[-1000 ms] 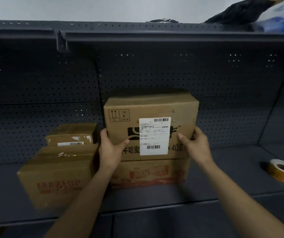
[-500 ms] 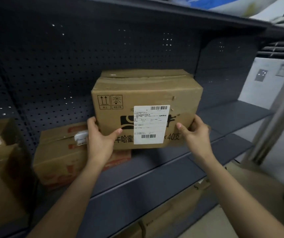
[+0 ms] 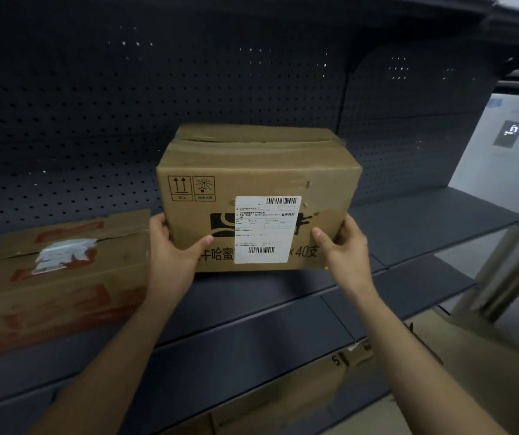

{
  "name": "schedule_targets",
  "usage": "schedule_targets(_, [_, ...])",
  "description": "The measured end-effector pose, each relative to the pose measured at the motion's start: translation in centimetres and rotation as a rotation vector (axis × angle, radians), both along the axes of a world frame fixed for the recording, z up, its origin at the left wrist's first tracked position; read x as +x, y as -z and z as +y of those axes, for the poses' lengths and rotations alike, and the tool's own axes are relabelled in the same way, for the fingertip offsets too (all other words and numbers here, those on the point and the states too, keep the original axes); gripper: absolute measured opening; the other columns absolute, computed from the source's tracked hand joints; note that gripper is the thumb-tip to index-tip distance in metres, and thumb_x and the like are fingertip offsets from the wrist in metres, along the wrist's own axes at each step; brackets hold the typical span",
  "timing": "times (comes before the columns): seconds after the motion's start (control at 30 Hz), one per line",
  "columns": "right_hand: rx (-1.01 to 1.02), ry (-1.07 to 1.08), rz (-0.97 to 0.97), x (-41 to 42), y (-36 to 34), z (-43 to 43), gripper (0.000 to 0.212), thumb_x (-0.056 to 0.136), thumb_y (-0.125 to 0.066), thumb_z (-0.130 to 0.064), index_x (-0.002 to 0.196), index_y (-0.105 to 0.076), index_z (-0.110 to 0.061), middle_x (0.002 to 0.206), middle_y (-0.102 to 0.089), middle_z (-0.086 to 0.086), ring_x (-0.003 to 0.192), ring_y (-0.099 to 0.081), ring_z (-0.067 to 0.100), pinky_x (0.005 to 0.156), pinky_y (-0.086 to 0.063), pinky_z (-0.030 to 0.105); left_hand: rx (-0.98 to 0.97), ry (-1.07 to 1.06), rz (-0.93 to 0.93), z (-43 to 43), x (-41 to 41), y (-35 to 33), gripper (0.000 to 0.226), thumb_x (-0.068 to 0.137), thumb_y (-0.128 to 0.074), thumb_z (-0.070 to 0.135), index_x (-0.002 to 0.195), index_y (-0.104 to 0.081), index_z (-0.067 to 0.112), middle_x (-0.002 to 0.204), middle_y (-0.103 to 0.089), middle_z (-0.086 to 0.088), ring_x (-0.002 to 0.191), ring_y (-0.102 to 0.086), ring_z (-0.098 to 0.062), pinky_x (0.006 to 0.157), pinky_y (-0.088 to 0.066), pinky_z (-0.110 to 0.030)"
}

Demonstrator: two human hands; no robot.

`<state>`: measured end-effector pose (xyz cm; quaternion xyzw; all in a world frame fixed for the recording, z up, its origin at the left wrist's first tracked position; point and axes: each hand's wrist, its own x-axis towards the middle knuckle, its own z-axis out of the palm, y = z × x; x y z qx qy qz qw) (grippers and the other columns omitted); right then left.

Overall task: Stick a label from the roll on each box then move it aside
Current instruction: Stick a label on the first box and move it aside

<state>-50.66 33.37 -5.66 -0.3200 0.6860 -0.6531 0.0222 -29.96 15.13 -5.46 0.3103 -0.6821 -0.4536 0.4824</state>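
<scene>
Centrally, item 1: a brown cardboard box, upright, its top flaps closed along a taped seam. It sits at mid-frame over the front half of the dark grey metal shelf; whether its base touches the shelf cannot be told. Its front face carries 2 handling symbols at upper left, black print ending in "40", and a white shipping label with 2 barcodes, stuck flat a little right of the face's centre.

Item 2: left grip, grasping the box at its lower left corner, thumb across the front face, fingers round the left side.

Item 3: right grip, grasping the lower right corner likewise, thumb on the front near the label's right edge.

Item 4: a second cardboard box with red print, at the left of the frame on the same shelf, just beside the left grip. A crumpled white label lies over its top seam.

Item 5: perforated back panel, dark, filling the upper frame behind both boxes.

Item 6: another carton, partly seen below the shelf at lower centre, marked "5".

Item 7: pale wall at the right edge, bearing a small dark placard.
</scene>
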Motion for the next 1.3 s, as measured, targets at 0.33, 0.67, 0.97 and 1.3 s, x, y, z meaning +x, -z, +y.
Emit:
schedule_targets(0.33, [0.102,-0.202,-0.087,-5.5,3.6,-4.5,0.037,0.092,-0.068,-0.009,0.121,-0.054,-0.028,0.108,-0.067,-0.019,0.096,-0.063,-0.015,0.084,-0.049,0.006,0.072,-0.187,-0.091,0.2,-2.5,4.6,0.069,0.078,-0.083,0.02,0.13,-0.037,0.023,0.129,-0.055,0.006,0.121,-0.054,-0.011,0.1,-0.048,-0.028])
schedule_targets(0.67, [0.223,-0.238,-0.112,-8.4,6.4,-8.7,0.04,0.094,-0.067,-0.018,0.132,-0.052,-0.023,0.123,-0.067,-0.012,0.115,-0.063,0.002,0.106,-0.049,0.037,0.12,-0.242,-0.142,-2.2,-5.2,7.2,0.075,0.081,-0.08,0.019,0.14,-0.033,0.018,0.135,-0.054,-0.001,0.121,-0.052,-0.014,0.094,-0.046,-0.025])
schedule_targets(0.97, [0.255,-0.223,-0.094,-9.4,7.3,-9.8,0.048,0.095,-0.065,-0.021,0.139,-0.046,-0.02,0.13,-0.064,-0.007,0.12,-0.059,0.004,0.108,-0.047,0.035,0.113,-0.269,-0.138,-3.1,-6.8,8.5,0.081,0.083,-0.078,0.015,0.146,-0.029,0.02,0.141,-0.05,0.003,0.13,-0.047,-0.013,0.094,-0.042,-0.013])
schedule_targets(1.3, [0.185,-0.324,-0.078,-12.1,6.4,-8.4,0.049,0.098,-0.061,-0.018,0.145,-0.048,-0.019,0.131,-0.064,-0.011,0.116,-0.06,-0.007,0.102,-0.047,0.019,-0.033,-0.492,-0.067,0.4,-8.1,7.5,0.087,0.083,-0.077,0.014,0.153,-0.025,0.012,0.154,-0.036,-0.007,0.142,-0.035,-0.011,0.116,-0.036,-0.027])
